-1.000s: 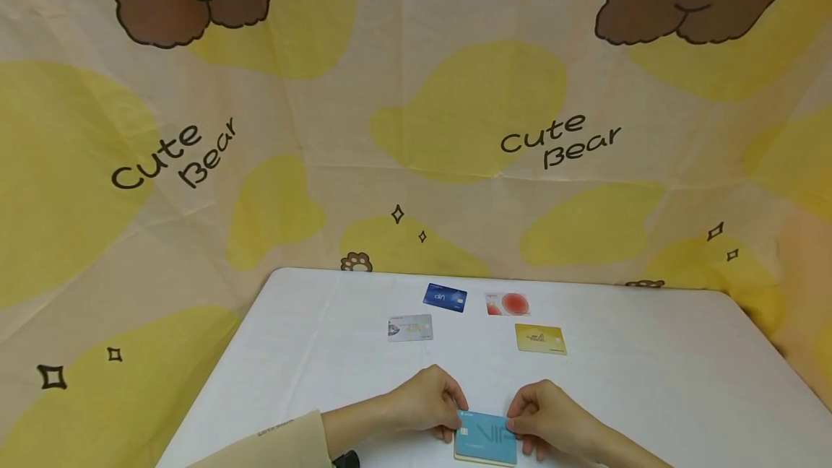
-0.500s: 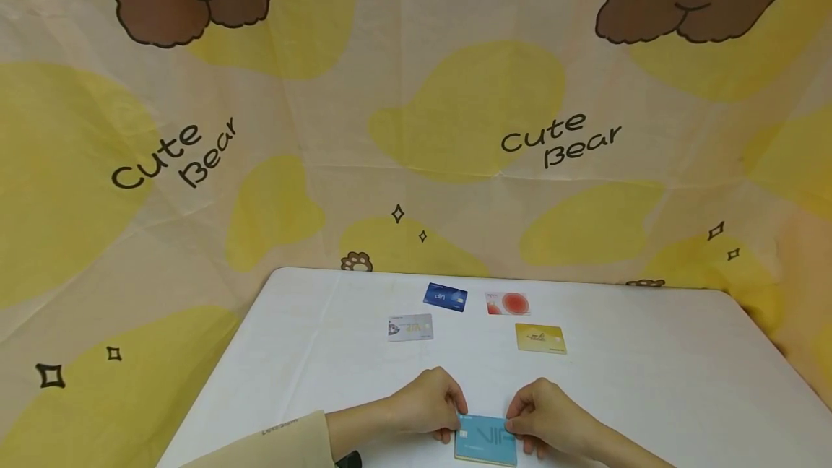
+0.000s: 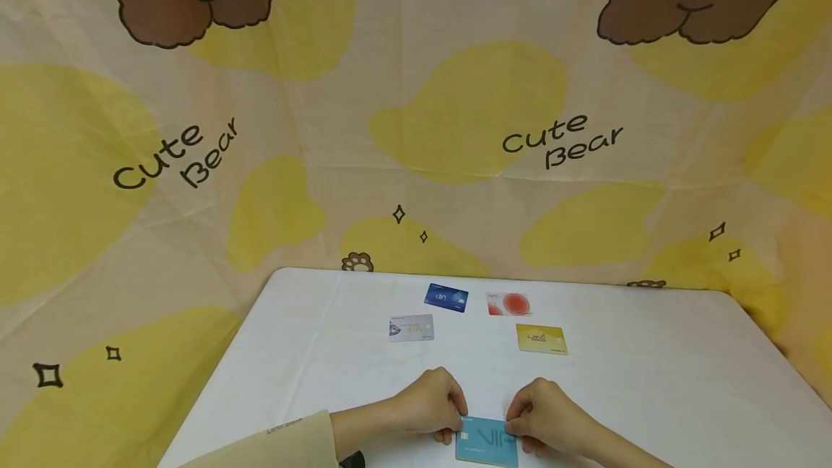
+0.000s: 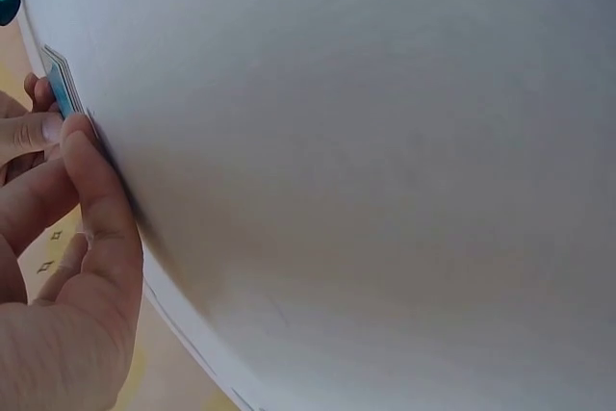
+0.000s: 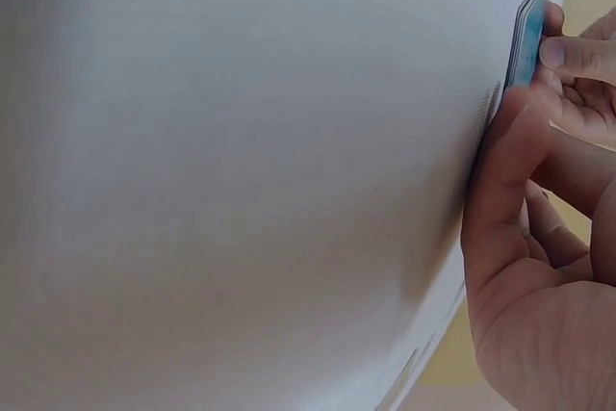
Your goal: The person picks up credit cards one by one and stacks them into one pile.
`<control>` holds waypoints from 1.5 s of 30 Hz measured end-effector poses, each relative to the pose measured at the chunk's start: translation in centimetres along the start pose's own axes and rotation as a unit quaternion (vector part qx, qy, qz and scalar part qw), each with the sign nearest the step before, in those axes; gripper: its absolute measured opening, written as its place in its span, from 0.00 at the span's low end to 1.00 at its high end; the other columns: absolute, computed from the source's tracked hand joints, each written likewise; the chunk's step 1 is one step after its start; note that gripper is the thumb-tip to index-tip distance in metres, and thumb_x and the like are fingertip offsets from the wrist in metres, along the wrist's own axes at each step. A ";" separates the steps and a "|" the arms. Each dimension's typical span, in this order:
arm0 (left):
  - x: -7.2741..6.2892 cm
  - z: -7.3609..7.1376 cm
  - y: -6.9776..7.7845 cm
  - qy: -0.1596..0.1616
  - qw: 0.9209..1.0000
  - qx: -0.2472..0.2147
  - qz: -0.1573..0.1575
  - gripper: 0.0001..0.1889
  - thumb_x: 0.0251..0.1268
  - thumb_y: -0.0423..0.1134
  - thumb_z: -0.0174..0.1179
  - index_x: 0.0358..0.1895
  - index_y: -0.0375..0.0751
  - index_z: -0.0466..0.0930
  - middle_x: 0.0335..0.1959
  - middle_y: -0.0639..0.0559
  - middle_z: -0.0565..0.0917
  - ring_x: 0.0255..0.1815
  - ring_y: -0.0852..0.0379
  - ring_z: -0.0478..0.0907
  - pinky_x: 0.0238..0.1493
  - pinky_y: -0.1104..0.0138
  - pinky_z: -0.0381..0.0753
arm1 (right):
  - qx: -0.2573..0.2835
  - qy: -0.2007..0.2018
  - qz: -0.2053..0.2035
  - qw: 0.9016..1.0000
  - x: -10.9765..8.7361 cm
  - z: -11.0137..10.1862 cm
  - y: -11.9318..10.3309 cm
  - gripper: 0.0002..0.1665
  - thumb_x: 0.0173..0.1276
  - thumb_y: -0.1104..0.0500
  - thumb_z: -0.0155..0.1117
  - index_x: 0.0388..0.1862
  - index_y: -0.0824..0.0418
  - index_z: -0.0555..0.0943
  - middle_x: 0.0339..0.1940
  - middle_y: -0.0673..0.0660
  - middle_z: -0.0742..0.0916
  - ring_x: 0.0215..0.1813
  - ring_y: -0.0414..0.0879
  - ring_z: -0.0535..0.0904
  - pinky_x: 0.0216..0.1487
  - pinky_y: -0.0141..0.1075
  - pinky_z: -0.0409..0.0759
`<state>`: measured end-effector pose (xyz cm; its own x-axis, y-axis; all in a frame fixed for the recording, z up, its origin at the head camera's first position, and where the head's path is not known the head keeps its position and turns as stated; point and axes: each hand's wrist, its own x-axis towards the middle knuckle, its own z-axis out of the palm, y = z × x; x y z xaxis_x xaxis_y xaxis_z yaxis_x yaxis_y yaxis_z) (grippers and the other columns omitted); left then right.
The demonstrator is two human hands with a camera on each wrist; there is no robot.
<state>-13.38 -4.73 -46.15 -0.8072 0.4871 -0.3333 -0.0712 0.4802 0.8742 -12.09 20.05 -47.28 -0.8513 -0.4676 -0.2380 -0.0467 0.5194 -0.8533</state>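
Note:
A small stack of plastic cards [image 3: 484, 452], topped by a light blue VIP card, lies at the near side of the white table [image 3: 650, 374]. My left hand [image 3: 432, 403] pinches its left edge between thumb and fingers. At the opposite edge, my right hand [image 3: 551, 416] pinches it the same way. Seen side-on in the right wrist view, the stack [image 5: 525, 43] shows several layers with edges nearly flush. The left wrist view also catches the stack [image 4: 62, 86] between both hands, close over the tabletop.
Beyond the hands lie a silver card [image 3: 411, 328], a dark blue card [image 3: 446, 297], a white card with red circles [image 3: 508, 304] and a gold card [image 3: 542, 339], set apart from each other. A patterned cloth [image 3: 448, 128] hangs behind the table.
The light blue top card has slid slightly toward the near side, and less of the yellowish edge beneath it shows. Both hands stay almost in place; the other cards are unmoved.

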 end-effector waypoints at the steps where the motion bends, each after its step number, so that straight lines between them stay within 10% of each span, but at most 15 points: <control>1: 0.0 0.0 0.0 0.000 1.000 -0.001 -0.001 0.10 0.53 0.16 0.67 0.26 0.34 0.83 0.17 0.45 0.83 0.11 0.62 0.74 0.14 0.75 0.76 | 0.001 0.000 -0.001 1.000 0.0 0.0 0.0 0.09 0.65 0.66 0.74 0.26 0.59 0.85 0.14 0.51 0.83 0.15 0.37 0.74 0.17 0.26 0.74; 17: -0.3 -0.2 0.1 0.005 1.000 0.004 0.005 0.09 0.55 0.17 0.67 0.27 0.34 0.83 0.17 0.46 0.83 0.11 0.62 0.74 0.14 0.75 0.75 | 0.007 -0.002 0.002 1.000 -0.2 0.0 0.3 0.08 0.67 0.66 0.73 0.29 0.60 0.84 0.15 0.52 0.82 0.15 0.39 0.74 0.17 0.26 0.71; 32: -1.2 -4.6 2.4 0.050 0.997 0.019 0.058 0.06 0.61 0.24 0.70 0.41 0.30 0.87 0.19 0.47 0.82 0.22 0.43 0.85 0.23 0.70 0.79 | 0.004 0.031 -0.004 0.999 0.3 -2.8 -3.4 0.04 0.70 0.62 0.71 0.37 0.62 0.85 0.25 0.55 0.85 0.24 0.47 0.79 0.20 0.31 0.74; 45: -1.8 -7.5 2.4 0.108 0.986 0.065 0.108 0.10 0.61 0.29 0.70 0.45 0.35 0.87 0.29 0.53 0.82 0.26 0.57 0.82 0.27 0.68 0.78 | 0.014 0.070 -0.037 0.997 2.4 -3.9 -5.4 0.13 0.72 0.57 0.72 0.46 0.66 0.85 0.33 0.59 0.87 0.35 0.55 0.82 0.30 0.34 0.82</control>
<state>-16.49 -9.85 -40.79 -0.9026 0.4279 -0.0480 0.1814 0.4790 0.8589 -15.95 18.91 -41.49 -0.9104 -0.3990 -0.1094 -0.0991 0.4671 -0.8787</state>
